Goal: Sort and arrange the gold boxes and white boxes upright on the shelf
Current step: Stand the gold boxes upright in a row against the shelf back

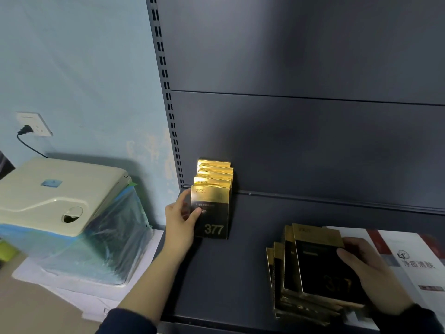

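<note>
**Thin gold boxes: hold them by the edges**

At the far left of the frame sits a cream machine on a blue plastic cover. It is not part of our job.

Next, near the middle, is our left hand. Its fingers are partly open and curl round the left edge of the front gold box, with the thumb lying on the box's face. This box stands upright on the dark shelf. Behind it a short row of gold boxes stands upright too, running back to the shelf's back wall.

At the lower right of the frame, a stack of gold boxes lies flat and fanned out. Our right hand rests on the top one, fingers spread over its right side; we cannot tell if it is gripping or just pressing. Under and beside the stack, at the far right, lies a white box with red marks, flat on the shelf.

We think these boxes are light, thin and stiff, like card. The shiny faces look slippery, so a flat push may slide. We would pinch each box by its two long edges, thumb on one side, fingers on the other. Standing up, a thin box could tip, so it should lean on the row.
</note>
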The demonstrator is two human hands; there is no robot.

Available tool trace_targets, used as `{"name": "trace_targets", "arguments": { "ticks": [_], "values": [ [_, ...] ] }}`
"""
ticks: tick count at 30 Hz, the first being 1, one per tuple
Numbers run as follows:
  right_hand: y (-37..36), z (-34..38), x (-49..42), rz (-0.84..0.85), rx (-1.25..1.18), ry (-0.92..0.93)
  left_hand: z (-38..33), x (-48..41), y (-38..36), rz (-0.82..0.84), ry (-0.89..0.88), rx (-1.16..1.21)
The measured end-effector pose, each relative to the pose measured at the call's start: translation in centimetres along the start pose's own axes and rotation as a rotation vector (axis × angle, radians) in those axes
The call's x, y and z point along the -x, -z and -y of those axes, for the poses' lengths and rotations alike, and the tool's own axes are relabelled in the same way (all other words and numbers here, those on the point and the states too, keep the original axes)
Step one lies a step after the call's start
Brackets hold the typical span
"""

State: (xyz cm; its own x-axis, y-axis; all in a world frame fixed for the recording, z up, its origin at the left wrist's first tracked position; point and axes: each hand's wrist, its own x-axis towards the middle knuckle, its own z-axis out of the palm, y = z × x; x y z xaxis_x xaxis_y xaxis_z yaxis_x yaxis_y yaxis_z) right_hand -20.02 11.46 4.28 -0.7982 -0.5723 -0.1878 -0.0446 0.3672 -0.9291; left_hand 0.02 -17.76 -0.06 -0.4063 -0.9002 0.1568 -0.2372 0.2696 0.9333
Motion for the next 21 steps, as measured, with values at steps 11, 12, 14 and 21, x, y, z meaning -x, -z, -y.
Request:
{"name": "trace_targets", "arguments": {
  "ticks": [11, 12, 14, 21],
  "values": [
    [0.2, 0.8, -0.4, -0.004, -0.029, 0.013, -3.4, 3.7, -1.5, -0.104, 0.005, 0.196],
    [0.3, 1.0, -0.4, -0.009, -0.018, 0.026, -4.2, 4.4, -1.8, -0.009, -0.025, 0.217],
    [0.3, 1.7, -0.4, -0.027, 0.004, 0.068, -5.6, 5.7, -2.5, 0.198, -0.04, 0.247],
    [-0.8, 3.4, -0.6, -0.02, -0.083, 0.145, -7.5, 9.7, -5.8, 0.706, 0.142, 0.492]
  ]
}}
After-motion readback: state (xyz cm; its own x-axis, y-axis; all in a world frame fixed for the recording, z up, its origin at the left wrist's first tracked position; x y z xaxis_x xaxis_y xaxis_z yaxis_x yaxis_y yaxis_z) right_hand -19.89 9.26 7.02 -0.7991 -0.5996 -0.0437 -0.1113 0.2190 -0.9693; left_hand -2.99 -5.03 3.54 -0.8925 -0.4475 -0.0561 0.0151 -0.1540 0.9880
